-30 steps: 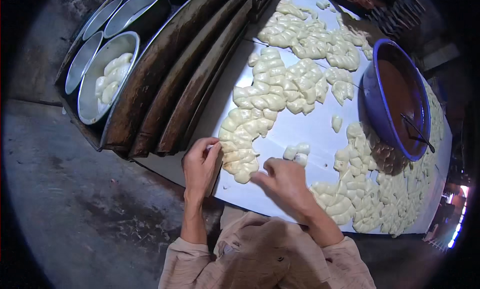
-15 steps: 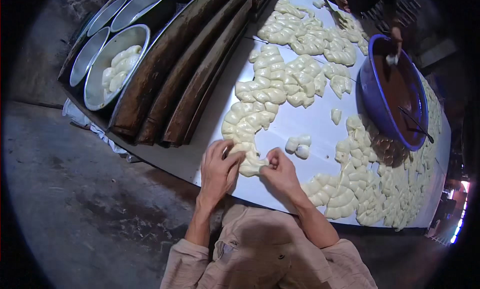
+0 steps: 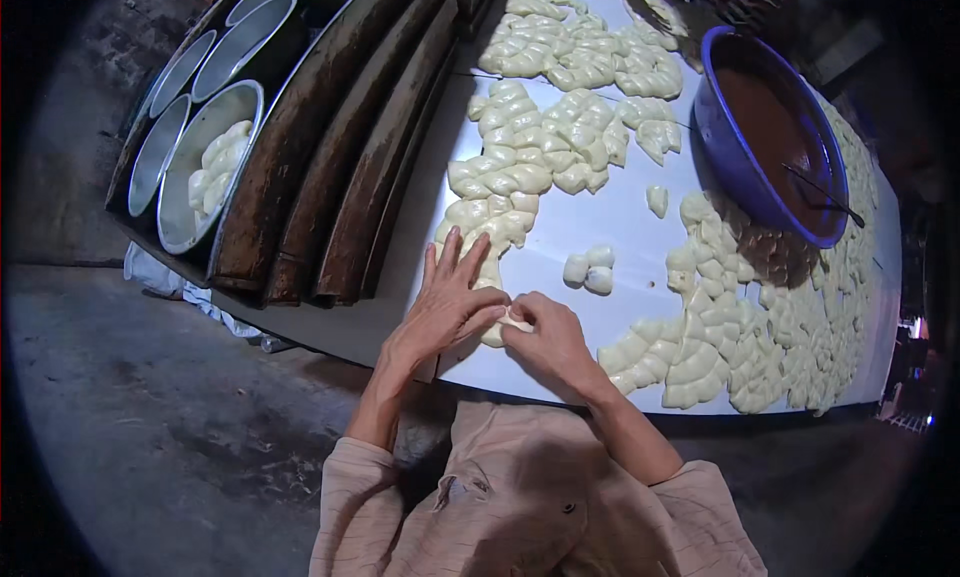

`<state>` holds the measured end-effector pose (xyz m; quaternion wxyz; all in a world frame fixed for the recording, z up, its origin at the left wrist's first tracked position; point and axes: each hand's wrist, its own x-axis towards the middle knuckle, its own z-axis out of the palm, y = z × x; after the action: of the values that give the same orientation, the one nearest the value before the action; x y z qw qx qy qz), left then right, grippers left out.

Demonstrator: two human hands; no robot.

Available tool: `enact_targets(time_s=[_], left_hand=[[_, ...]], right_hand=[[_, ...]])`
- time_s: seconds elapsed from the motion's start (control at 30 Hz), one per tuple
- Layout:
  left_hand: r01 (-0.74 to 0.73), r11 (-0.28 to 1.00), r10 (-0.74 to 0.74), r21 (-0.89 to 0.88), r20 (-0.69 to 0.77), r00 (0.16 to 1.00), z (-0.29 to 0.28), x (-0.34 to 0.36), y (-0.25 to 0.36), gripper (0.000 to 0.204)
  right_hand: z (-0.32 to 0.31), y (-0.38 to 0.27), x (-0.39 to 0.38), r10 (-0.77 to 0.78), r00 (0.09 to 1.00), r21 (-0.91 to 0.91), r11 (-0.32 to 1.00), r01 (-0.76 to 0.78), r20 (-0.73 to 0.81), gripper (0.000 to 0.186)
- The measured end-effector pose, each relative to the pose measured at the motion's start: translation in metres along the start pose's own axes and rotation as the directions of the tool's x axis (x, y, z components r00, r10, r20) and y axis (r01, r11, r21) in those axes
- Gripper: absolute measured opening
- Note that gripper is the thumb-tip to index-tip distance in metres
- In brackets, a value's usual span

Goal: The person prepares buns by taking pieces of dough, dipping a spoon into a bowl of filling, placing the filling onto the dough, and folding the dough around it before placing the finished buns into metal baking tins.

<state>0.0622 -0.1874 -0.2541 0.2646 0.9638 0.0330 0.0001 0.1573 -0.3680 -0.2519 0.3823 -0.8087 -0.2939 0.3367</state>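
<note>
in the head view, both hands are meeting at the near edge of the white table (image 3: 620, 207). the left hand (image 3: 450, 302) and the right hand (image 3: 545, 342) are pinching one pale dough piece (image 3: 508, 324) between their fingertips, the left fingers partly spread. folded dough pieces (image 3: 520, 162) are lying in rows just beyond, and more are crowding the right side. a blue bowl (image 3: 725, 147) of brown filling is sitting far right. at far left, a round metal tin (image 3: 180, 212) is holding a few shaped pieces.
</note>
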Motion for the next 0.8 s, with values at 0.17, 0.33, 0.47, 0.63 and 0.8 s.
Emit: enact_targets(time_s=[0.17,0.33,0.47,0.63,0.8], left_hand=[[0.036,0.994,-0.023,0.101,-0.122,0.992,0.006,0.0,-0.002,0.018],[0.126,0.992,-0.122,0.011,-0.205,0.971,0.012,-0.006,0.004,0.021],[0.128,0.975,-0.173,-0.18,-0.262,0.949,0.019,-0.02,0.01,0.051],[0.035,0.989,-0.046,-0.146,-0.073,0.996,0.011,-0.026,0.036,0.078],[0.0,0.999,-0.004,-0.041,-0.087,0.996,0.027,-0.024,0.037,0.053]], right_hand=[[-0.012,0.022,-0.026,0.153,0.974,0.548,0.807,-0.22,0.167,0.017],[-0.022,0.04,-0.033,0.095,0.988,0.708,0.69,-0.153,0.121,0.034],[-0.02,0.004,-0.025,0.147,0.989,0.457,0.878,-0.143,0.027,0.048],[-0.017,0.007,-0.018,-0.174,0.984,0.081,0.981,0.177,-0.049,0.035],[-0.024,0.01,-0.026,0.079,0.997,0.278,0.958,-0.073,-0.012,0.036]])
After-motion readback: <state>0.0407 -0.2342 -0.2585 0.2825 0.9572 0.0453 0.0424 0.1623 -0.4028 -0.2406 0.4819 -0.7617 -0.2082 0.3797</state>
